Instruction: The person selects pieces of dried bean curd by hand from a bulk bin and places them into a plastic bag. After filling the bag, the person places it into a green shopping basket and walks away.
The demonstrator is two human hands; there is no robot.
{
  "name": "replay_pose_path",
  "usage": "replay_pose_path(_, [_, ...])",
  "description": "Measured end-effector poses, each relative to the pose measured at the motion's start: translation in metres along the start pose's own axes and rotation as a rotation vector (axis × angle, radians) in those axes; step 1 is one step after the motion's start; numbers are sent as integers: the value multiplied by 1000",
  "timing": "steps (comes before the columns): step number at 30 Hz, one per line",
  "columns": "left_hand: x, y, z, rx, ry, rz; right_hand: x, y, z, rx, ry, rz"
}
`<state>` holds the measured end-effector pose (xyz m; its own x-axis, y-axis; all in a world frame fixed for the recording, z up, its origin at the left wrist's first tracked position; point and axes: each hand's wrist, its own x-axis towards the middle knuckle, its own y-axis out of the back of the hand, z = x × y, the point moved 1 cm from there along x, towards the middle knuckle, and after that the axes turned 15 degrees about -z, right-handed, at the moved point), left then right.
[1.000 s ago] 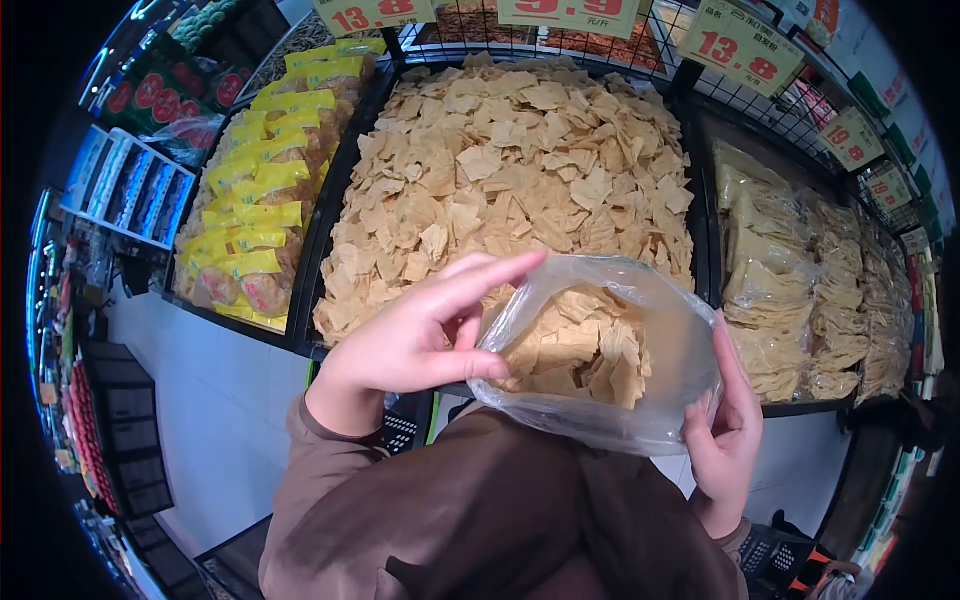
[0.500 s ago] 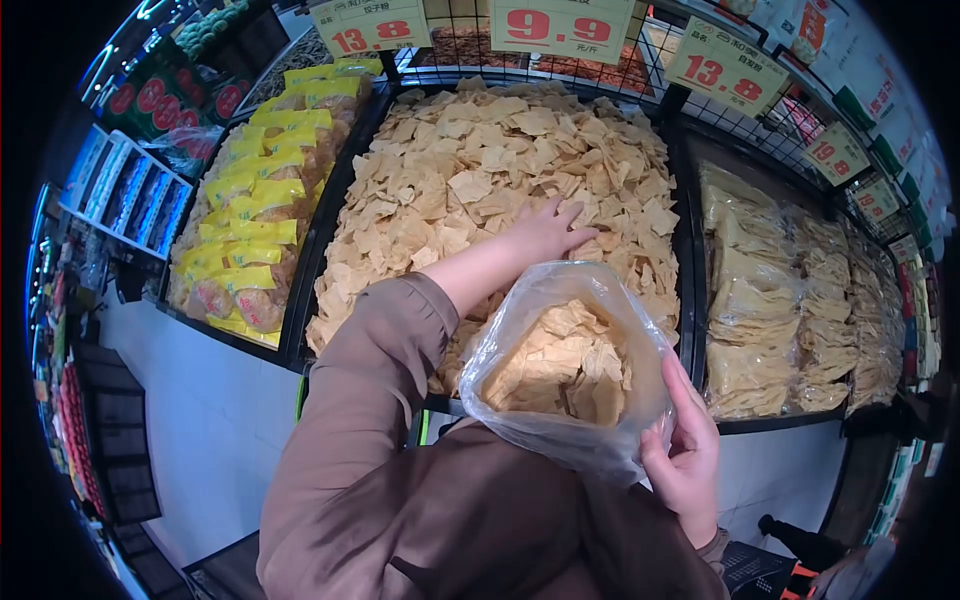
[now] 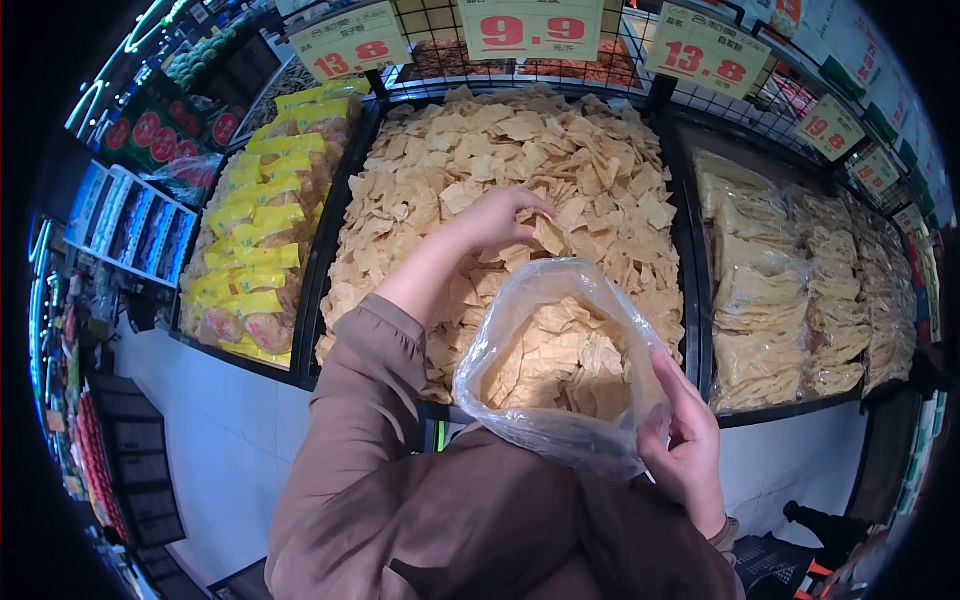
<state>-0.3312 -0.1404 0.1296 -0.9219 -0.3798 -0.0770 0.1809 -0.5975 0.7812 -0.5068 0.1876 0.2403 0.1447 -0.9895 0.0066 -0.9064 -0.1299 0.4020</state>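
Note:
A wide bin is heaped with pale, brittle pieces of dried tofu skin (image 3: 420, 170). Over the middle of the heap is my left hand (image 3: 500, 218), its fingers and thumb curled around a few of the pieces (image 3: 550, 236). Just below it, a clear plastic bag (image 3: 500, 415) gapes upward, partly filled with the same dried tofu skin (image 3: 560, 350). My right hand (image 3: 688, 440) grips the bag's right rim between thumb and fingers. The fingers' far side is partly hidden by the plastic.
Yellow-labelled packs (image 3: 265, 225) fill the bin at left. Wrapped bundles of dried sticks (image 3: 755, 290) lie in the bin at right. Black dividers (image 3: 335, 235) separate the bins. Price signs (image 3: 530, 28) hang on a wire rack behind.
My left hand has gone from lying spread on the heap to curling around pieces, slightly left. My right hand still holds the bag. The view has shifted slightly.

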Motion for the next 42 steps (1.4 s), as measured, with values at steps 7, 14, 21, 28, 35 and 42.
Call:
replay_pose_path(7, [-23, 14, -24, -498, 227, 268, -3, 0, 2, 153, -47, -6])
replay_pose_path(14, [-48, 61, 38, -1051, -122, 307, -2, 0, 1, 123, -49, 15])
replay_pose_path(21, [-64, 62, 166, -889, -571, -151, -2, -2, 3, 210, -28, 23])
replay_pose_path(28, [-56, -20, 186, 60, -309, -382, -2, -2, -7, 361, -111, -1])
replay_pose_path(35, [-79, 41, 171, -436, -371, -242, -5, -4, 0, 411, -123, 72])
replay_pose_path(42, [-67, 58, -47, 242, 662, 228, -2, -5, 0, 354, -75, 8])
